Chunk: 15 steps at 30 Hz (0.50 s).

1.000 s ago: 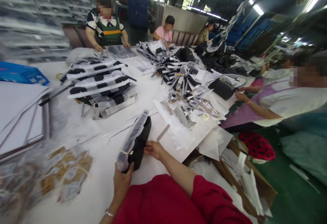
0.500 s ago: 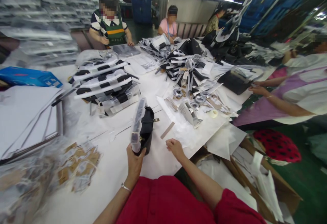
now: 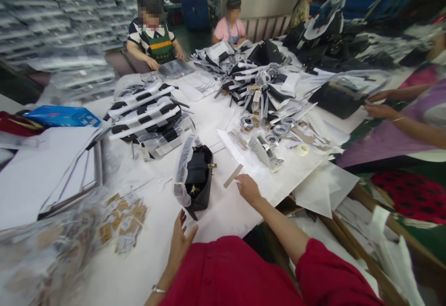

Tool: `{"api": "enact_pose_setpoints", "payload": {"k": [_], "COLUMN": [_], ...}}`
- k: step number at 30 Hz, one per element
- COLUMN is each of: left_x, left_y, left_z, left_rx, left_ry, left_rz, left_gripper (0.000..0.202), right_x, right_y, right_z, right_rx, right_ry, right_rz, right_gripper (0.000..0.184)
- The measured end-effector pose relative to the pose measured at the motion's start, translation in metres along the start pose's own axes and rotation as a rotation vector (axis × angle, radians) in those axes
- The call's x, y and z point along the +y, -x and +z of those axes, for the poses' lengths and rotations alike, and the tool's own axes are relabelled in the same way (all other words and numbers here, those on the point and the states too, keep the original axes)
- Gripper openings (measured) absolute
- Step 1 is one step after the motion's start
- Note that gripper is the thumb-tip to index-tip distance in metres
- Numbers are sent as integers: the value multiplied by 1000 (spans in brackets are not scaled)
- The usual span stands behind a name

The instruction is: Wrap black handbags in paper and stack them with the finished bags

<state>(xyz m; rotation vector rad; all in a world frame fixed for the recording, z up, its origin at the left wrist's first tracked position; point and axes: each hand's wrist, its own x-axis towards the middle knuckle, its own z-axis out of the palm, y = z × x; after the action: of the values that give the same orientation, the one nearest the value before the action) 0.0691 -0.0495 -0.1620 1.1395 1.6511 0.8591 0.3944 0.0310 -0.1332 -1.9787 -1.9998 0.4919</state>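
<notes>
A black handbag point(image 3: 204, 189) stands on the white table in front of me, its top open and its handle point(image 3: 181, 173) wrapped in clear-white plastic. Gold-coloured hardware shows on its side and inside. My left hand point(image 3: 181, 236) is just below the bag, fingers spread and apart from it, holding nothing. To the bag's right, my right hand point(image 3: 249, 189) reaches with fingers stretched out to a flat grey-brown strip point(image 3: 232, 176). The fingertips are at the strip's near side; whether they touch it is unclear.
A tape dispenser point(image 3: 266, 152) and tape rolls point(image 3: 280, 130) lie right of centre. Wrapped black-and-white bag parts point(image 3: 149, 115) are piled behind the bag. Brown tags point(image 3: 125, 222) lie at left, near a stack of white sheets point(image 3: 66, 166). Co-workers sit or stand around the table.
My left hand has let go of the handbag and drawn back toward me with fingers spread. The bag now stands alone, opening more visible. My right hand has moved up to the strip.
</notes>
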Motion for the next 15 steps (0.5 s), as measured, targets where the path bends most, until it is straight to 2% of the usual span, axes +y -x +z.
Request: {"api": "enact_pose_setpoints", "payload": {"k": [3,6,11,15], "left_x": [-8,-8,-4,-14], "left_y": [3,9,20,20], "left_z": [-6,-15,-25,-24], "left_rx": [-42,-45,-48,-57], "left_ry": [-14,-24,-26,-162], "left_rz": [-19,-30,-73,-70], "left_gripper": [88,85,72,57], "right_x": [-26,-37,-36,-18], "right_y": [-26,-40,-45,-33], "right_z": [16,25,19,2], "right_rx": [-165,-201,-205,-139], "right_ry": [122,127,123,88], "right_rz": [-169,-200,-194,-159], "right_gripper": [30,22,27,33]}}
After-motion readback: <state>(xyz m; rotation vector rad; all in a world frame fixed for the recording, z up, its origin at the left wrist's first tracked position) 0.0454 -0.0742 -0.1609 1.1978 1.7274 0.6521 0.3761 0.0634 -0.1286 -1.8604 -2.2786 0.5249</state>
